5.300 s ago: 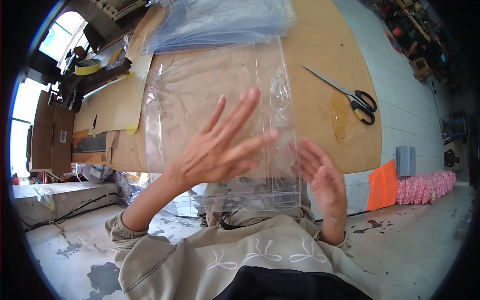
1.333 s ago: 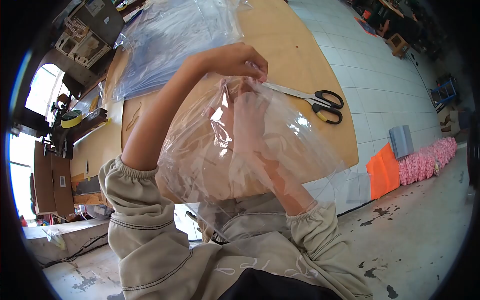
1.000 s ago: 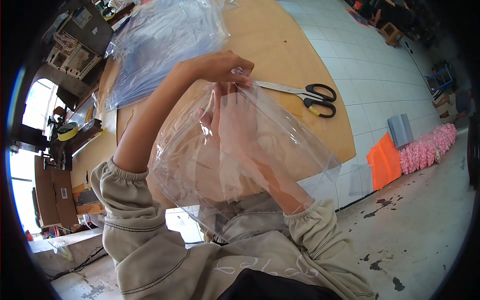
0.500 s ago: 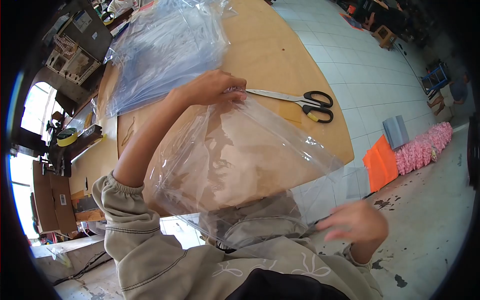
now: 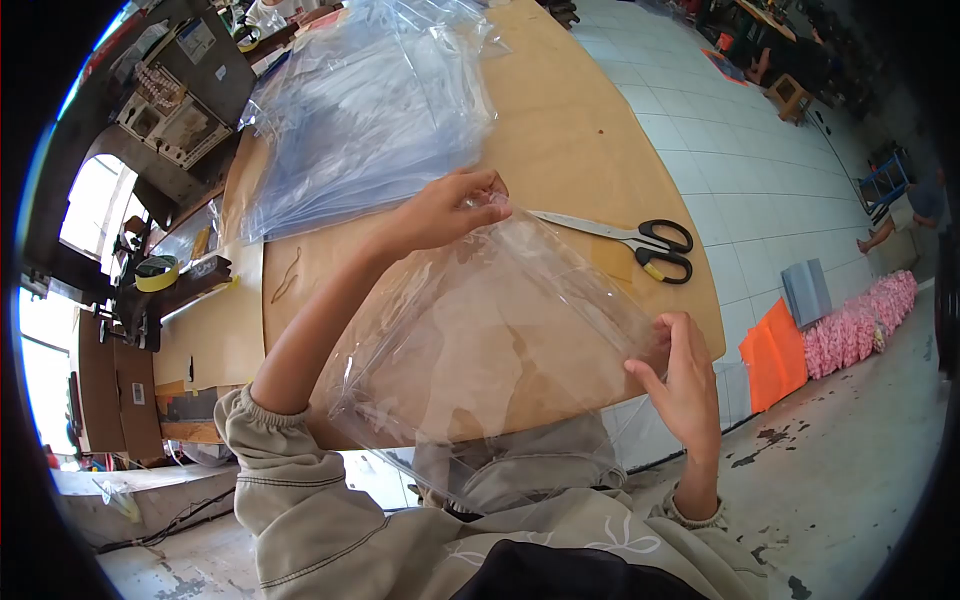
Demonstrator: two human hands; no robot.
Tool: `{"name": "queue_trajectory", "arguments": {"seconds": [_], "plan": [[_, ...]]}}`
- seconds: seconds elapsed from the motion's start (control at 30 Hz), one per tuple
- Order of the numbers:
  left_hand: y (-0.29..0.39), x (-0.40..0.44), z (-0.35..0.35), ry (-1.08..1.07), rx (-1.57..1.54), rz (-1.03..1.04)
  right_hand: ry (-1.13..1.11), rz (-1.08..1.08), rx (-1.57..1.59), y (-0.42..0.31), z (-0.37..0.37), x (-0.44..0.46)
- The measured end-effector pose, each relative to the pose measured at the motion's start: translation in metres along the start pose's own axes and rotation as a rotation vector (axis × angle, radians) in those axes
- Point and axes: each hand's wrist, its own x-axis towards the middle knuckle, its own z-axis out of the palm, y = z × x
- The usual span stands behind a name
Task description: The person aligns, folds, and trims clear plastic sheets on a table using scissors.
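My left hand point(image 5: 455, 210) is closed, pinching the top corner of a clear plastic bag point(image 5: 480, 330). From that corner the bag spreads over the table's near edge and down across my lap. My right hand point(image 5: 685, 385) is at the bag's right edge, thumb and fingers apart, fingertips close to or touching the film. Black-handled scissors point(image 5: 625, 236) lie just beyond the bag, their blades pointing toward my left hand. Past my left hand rests a pile of clear plastic bags point(image 5: 370, 130).
The brown-topped table point(image 5: 560, 110) has a curved right edge. A thin looped string point(image 5: 286, 275) lies on its left part. A tape roll point(image 5: 157, 273) sits on equipment at the left. Orange sheets point(image 5: 773, 355) and a pink frilly bundle point(image 5: 862, 325) are at the right.
My right hand has moved up and inward from low at the right to the bag's right edge. My left hand still pinches the corner. The view has shifted slightly.
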Motion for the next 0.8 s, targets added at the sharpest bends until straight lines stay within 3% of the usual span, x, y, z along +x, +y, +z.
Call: {"name": "queue_trajectory", "arguments": {"seconds": [0.2, 0.27, 0.37, 0.5, 0.6, 0.7, 0.8], "plan": [[0.03, -0.002, -0.016, -0.166, 0.114, -0.347, -0.256, 0.102, 0.197, 0.009, -0.021, 0.006], [0.029, -0.007, -0.023, -0.206, 0.004, -0.351, -0.458, 0.176, 0.286, 0.019, -0.029, 0.01], [0.037, -0.018, -0.033, -0.144, -0.094, -0.272, -0.488, 0.112, 0.606, 0.034, -0.025, 0.012], [0.061, -0.037, -0.047, -0.04, -0.282, -0.023, -0.33, 0.127, 0.617, 0.027, -0.038, 0.012], [0.089, -0.063, -0.051, 0.005, -0.058, -0.071, -0.102, 0.108, 0.474, 0.021, -0.053, 0.007], [0.091, -0.095, -0.043, -0.053, -0.093, -0.196, 0.077, 0.081, 0.395, 0.03, -0.063, -0.004], [0.086, -0.125, -0.014, -0.008, -0.044, 0.074, 0.092, 0.081, 0.468, 0.037, -0.067, -0.015]]}}
